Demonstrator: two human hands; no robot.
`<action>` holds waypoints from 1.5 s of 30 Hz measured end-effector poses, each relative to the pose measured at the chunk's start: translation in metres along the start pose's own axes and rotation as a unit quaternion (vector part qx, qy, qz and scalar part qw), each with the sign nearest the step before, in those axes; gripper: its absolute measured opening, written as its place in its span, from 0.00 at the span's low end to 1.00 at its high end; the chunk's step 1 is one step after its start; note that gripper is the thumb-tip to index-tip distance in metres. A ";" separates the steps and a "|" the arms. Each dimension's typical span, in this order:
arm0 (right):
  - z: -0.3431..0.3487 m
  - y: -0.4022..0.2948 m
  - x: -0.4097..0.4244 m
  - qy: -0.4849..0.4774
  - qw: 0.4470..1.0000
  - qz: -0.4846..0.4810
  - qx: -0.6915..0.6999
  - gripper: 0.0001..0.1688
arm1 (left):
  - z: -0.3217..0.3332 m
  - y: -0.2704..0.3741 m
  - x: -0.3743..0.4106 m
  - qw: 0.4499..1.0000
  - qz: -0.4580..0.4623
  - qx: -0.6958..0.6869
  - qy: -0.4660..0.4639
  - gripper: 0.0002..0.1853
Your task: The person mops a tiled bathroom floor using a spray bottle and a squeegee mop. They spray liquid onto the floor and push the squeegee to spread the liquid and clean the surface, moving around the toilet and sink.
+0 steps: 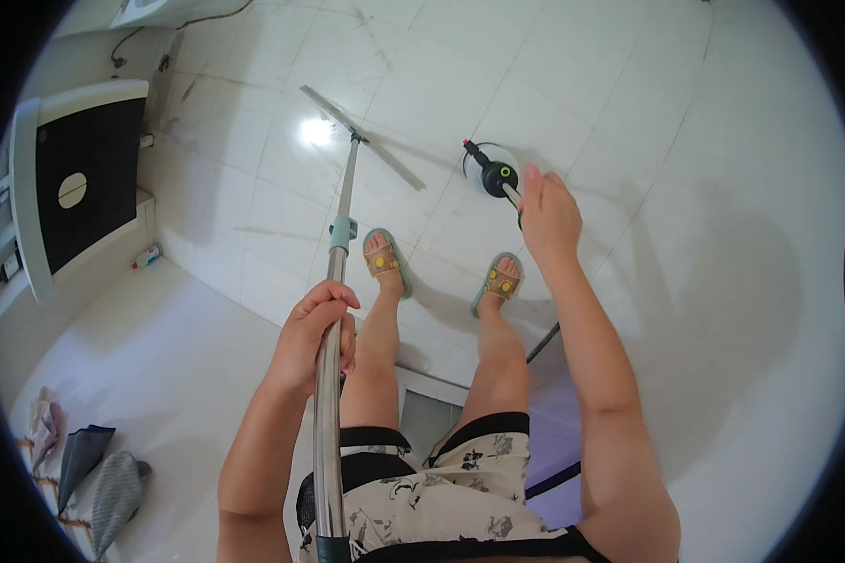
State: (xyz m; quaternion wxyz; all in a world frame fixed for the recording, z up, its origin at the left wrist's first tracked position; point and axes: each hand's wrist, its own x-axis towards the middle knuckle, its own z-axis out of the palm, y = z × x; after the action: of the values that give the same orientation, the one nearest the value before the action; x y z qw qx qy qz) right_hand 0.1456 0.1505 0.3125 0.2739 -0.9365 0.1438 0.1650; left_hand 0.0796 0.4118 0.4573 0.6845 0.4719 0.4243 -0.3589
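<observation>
My left hand [320,334] is wrapped around the steel telescopic pole [332,352] of a floor squeegee. A pale green collar [341,232] joins the pole's sections, and its long flat blade [387,160] lies slantwise at the wall-side floor tiles ahead of my feet. My right hand [551,214] grips the handle of a pump sprayer [498,176]. This has a whitish bottle, a black top and a black nozzle with a red tip pointing away from me. Whether the bottle touches the floor I cannot tell. The fingers hide most of its handle.
White tiles [479,63] with dirty streaks extend ahead. My slippered feet [382,257] stand between the tools. At left are a black-and-white cabinet [91,183], a small bottle [148,256] and hanging cloths [116,492]. Behind my legs is a doorway threshold [433,387].
</observation>
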 end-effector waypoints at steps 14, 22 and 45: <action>0.017 0.016 0.006 0.011 0.999 0.017 -0.030 0.28 | 0.000 -0.003 0.001 1.000 -0.014 -0.003 0.005 0.06; 0.113 0.089 0.042 0.099 0.993 0.023 -0.055 0.27 | 0.007 0.003 0.010 1.000 -0.009 -0.016 -0.021 0.06; 0.049 0.056 0.042 0.057 0.996 -0.060 -0.045 0.25 | -0.004 -0.004 0.011 0.999 -0.029 0.021 -0.005 0.05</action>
State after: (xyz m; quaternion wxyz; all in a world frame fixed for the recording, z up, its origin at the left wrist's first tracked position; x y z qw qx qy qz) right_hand 0.1520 0.1257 0.2310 0.2327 -0.9626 0.0949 0.1008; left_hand 0.0788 0.4133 0.4451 0.6656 0.4720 0.4269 -0.3899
